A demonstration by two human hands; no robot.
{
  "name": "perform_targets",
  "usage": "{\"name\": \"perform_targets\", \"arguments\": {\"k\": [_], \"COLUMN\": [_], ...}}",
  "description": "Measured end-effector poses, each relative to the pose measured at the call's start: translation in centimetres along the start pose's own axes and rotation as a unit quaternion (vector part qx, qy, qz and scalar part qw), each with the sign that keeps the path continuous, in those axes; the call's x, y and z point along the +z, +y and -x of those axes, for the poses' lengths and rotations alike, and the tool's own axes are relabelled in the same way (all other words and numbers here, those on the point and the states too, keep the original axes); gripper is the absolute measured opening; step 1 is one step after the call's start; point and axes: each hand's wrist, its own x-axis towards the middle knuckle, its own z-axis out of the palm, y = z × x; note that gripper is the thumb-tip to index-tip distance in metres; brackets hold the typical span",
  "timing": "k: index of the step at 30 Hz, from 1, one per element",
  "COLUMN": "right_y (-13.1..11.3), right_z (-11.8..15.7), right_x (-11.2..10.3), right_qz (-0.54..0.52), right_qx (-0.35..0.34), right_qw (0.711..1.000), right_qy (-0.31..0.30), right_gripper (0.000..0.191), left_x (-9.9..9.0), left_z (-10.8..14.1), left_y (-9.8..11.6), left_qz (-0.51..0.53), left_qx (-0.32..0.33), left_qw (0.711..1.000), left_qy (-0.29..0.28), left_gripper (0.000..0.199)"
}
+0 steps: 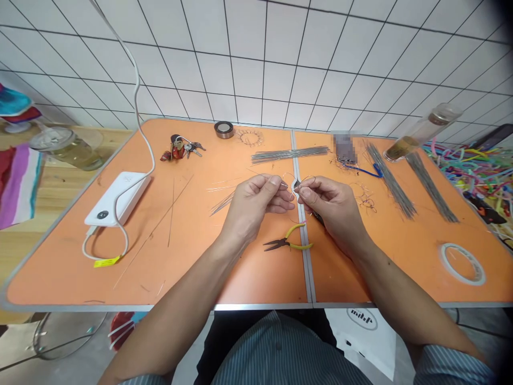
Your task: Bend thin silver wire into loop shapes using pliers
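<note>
Above the middle of the orange table, my left hand (258, 202) pinches a thin wire (284, 184) between thumb and fingers. Close to its right, my right hand (331, 202) is closed around a dark-handled tool, apparently pliers (318, 217); most of it is hidden by the fingers. The tool's metal tip meets the wire between both hands, where fine loops show. Below them lie yellow-handled long-nose pliers (285, 243), jaws pointing left. Loose straight wires (222, 203) lie beside my left hand, and bent wire pieces (365, 199) beside my right.
Wire bundles (290, 154) lie at the back and right (393, 182). Around the table are a white power bank (118, 199) with cable, keys (183, 148), a dark tape roll (223, 129), a white ring (463, 264) and a tilted-looking glass bottle (422, 131).
</note>
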Motion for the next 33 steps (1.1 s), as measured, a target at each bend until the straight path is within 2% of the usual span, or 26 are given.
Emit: {"name": "perform_targets", "arguments": {"k": [7, 13, 19, 23, 27, 30, 33], "right_y": [0.7, 1.4, 1.6, 1.5, 1.1, 0.9, 0.8], "right_z": [-0.1, -0.3, -0.2, 0.0, -0.2, -0.9, -1.5], "right_x": [0.0, 0.3, 0.4, 0.0, -0.6, -1.0, -1.5], "right_qz": [0.056, 0.09, 0.09, 0.108, 0.066, 0.074, 0.065], "right_qx": [-0.042, -0.073, -0.048, -0.034, -0.007, -0.014, -0.024], "right_qw": [0.998, 0.993, 0.995, 0.993, 0.997, 0.997, 0.998], "right_qy": [0.008, 0.024, -0.001, -0.029, -0.042, -0.013, 0.001], "right_gripper": [0.019, 0.019, 0.018, 0.026, 0.038, 0.032, 0.04], "left_x": [0.0, -0.2, 0.0, -0.3, -0.8, -0.9, -0.7], "left_z": [-0.2, -0.2, -0.2, -0.7, -1.2, -1.2, -1.0], "left_y": [-0.3, -0.4, -0.3, -0.6, -0.7, -0.5, -0.4], "left_qz": [-0.024, -0.04, -0.045, -0.015, 0.06, 0.111, 0.141], "left_qx": [0.001, 0.016, 0.031, 0.017, -0.058, -0.13, -0.186], "left_qw": [1.0, 0.999, 0.998, 0.999, 0.996, 0.981, 0.963], "left_qy": [0.011, 0.02, 0.038, 0.042, -0.01, -0.086, -0.137], "left_gripper": [0.048, 0.035, 0.032, 0.034, 0.028, 0.024, 0.02]}}
